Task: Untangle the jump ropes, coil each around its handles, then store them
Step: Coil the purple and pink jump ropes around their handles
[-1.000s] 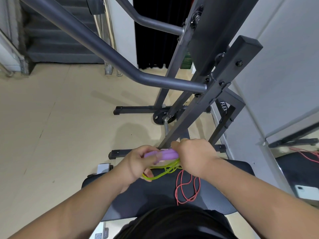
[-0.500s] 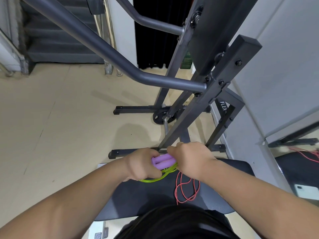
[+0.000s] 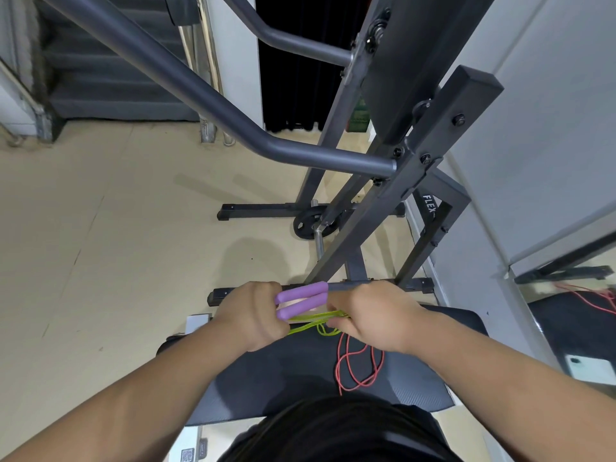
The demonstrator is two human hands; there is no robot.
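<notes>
Two purple handles (image 3: 301, 300) lie side by side, and my left hand (image 3: 255, 315) grips their left ends. A yellow-green rope (image 3: 315, 321) runs from below the handles to my right hand (image 3: 370, 315), which pinches its strands just right of the handles. Both hands hover over the far edge of the black bench pad (image 3: 283, 371). A red rope (image 3: 358, 363) lies in loose loops on the pad under my right wrist; its handles are hidden.
A grey steel gym frame (image 3: 376, 208) rises straight ahead, with a long bar (image 3: 206, 98) crossing overhead and a weight plate (image 3: 311, 225) at its foot. Beige floor spreads to the left. A mirror (image 3: 573, 315) on the right wall reflects the bench and a white phone (image 3: 591, 368).
The hands have drawn apart, baring the two purple handles between them. My right hand has pulled the yellow-green rope taut to the right, and the loose loop under my left hand is gone.
</notes>
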